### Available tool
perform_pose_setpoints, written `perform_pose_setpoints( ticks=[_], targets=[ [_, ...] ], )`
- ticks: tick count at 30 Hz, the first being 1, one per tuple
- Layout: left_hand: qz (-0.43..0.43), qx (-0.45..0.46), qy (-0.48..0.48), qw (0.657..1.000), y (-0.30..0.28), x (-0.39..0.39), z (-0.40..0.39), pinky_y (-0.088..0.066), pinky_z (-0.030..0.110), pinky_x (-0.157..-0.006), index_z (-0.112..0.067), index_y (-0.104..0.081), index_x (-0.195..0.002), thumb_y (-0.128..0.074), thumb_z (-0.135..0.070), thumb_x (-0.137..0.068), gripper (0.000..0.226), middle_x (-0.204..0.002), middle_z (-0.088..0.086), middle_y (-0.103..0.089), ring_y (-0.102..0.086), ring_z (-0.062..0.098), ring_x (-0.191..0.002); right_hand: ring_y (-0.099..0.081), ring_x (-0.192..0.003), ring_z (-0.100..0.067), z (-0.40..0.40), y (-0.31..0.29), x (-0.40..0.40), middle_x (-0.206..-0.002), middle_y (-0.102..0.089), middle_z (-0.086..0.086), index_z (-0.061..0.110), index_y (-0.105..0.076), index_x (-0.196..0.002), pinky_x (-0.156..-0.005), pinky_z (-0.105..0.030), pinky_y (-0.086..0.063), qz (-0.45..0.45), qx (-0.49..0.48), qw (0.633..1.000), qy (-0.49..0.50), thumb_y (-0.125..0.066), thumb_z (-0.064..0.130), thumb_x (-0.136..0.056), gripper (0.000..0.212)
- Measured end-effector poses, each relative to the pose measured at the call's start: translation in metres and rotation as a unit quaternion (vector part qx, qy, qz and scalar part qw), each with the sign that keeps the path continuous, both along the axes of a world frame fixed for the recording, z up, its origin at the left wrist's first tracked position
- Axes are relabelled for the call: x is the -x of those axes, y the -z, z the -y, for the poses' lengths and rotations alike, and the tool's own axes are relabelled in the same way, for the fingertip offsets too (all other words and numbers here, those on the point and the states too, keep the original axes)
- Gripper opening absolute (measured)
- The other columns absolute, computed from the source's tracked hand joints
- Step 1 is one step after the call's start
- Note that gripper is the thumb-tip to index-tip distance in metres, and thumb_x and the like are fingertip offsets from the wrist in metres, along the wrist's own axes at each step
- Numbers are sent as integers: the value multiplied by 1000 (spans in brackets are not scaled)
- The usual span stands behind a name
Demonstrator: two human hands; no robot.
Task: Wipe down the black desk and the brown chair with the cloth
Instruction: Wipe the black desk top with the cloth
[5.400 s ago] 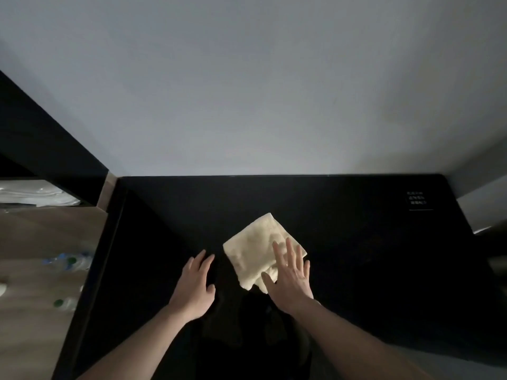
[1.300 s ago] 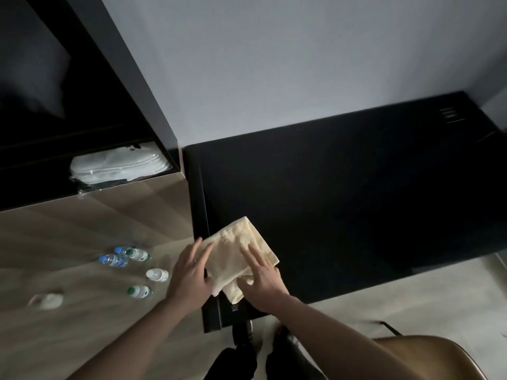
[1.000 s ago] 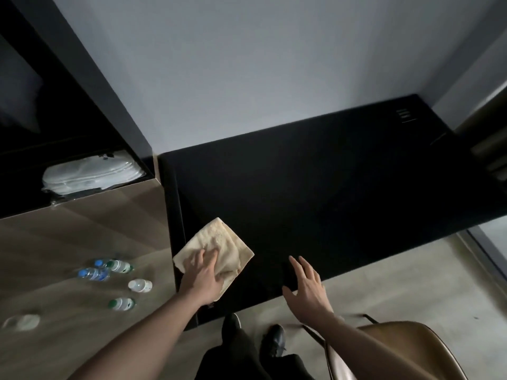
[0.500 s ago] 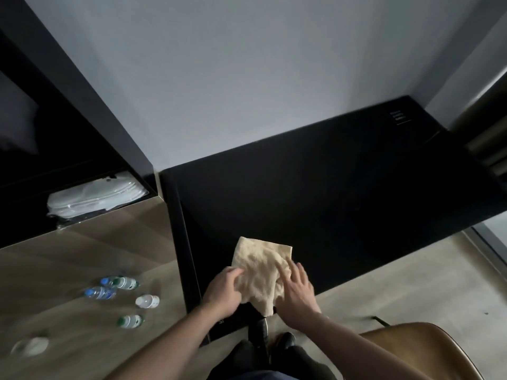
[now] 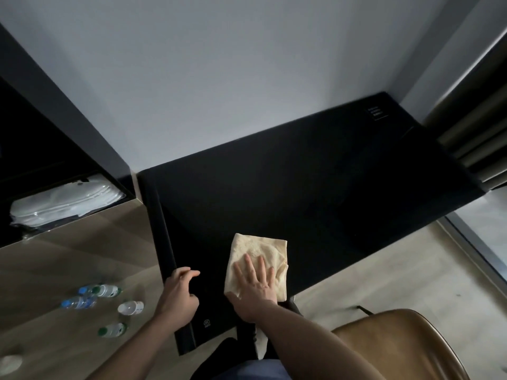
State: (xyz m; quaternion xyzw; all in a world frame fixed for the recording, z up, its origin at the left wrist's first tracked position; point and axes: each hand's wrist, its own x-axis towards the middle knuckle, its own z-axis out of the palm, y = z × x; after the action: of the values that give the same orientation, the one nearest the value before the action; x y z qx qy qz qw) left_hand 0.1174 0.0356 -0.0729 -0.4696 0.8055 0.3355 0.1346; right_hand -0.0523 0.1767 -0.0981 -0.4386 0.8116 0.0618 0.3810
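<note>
Head view: right hand (image 5: 256, 286) flat on cloth (image 5: 258, 259), fingers spread, pressing not clenching, near front edge of black bench (image 5: 315, 182). Left hand (image 5: 178, 293) loosely curled over bench's left front corner, bracing, grasping nothing. Guess: bench wipe mid-way, can't tell clean from dirty on that dark top tbh. Brown chair (image 5: 406, 341) at lower right, apart from cloth, looks untouched, so that part's left.

The cloth (image 5: 258, 259) under the right hand (image 5: 253, 286) is pale cream-yellow with a faint raised texture. The desk (image 5: 301, 187) is plain black. The chair (image 5: 406, 344) is tan brown. The bottles (image 5: 101, 303) left of the left hand (image 5: 179, 294) have blue and green labels.
</note>
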Motion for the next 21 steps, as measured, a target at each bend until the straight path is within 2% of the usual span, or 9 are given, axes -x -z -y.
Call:
perform_pose_setpoints(
  ticks=[4,9,12,17,21],
  targets=[
    [18,-29,60,998,-11,39,-10,-43,31,-111,-28,-45,-154,-52,-3,-94,65,-165,-9,-21,-27,16,-149,40,-151,-26,-33,-1,63,-162,44,5,42,21,-162,-108,-80,24,-27,-45,998,45,-21,71,-102,79],
    [49,-39,131,989,-19,98,-22,-43,31,-113,-32,-38,-159,-53,-9,-98,67,-169,-8,-9,-19,17,-155,37,-154,-21,-66,2,140,-169,36,9,48,13,-164,-112,-75,23,-15,-44,984,174,-25,74,-97,81],
    [62,-29,165,984,-18,138,-27,-44,29,-111,-32,-37,-159,-55,-11,-98,67,-171,-7,-7,-17,18,-156,41,-152,-21,-87,0,185,-167,39,7,45,14,-165,-113,-72,25,-9,-37,975,217,-26,70,-99,81],
    [98,0,214,972,-22,220,-30,-46,37,-113,-30,-36,-159,-54,-14,-97,67,-172,-6,-4,-12,22,-158,43,-151,-23,-118,8,269,-165,43,4,42,17,-165,-117,-72,21,3,-31,961,275,-25,66,-102,79],
    [105,10,232,967,-21,296,-38,-50,34,-107,-30,-31,-163,-54,-16,-98,70,-174,-5,0,-9,23,-160,45,-149,-24,-146,17,358,-162,48,4,43,21,-163,-117,-73,21,3,-35,949,314,-22,70,-102,80]
  ],
)
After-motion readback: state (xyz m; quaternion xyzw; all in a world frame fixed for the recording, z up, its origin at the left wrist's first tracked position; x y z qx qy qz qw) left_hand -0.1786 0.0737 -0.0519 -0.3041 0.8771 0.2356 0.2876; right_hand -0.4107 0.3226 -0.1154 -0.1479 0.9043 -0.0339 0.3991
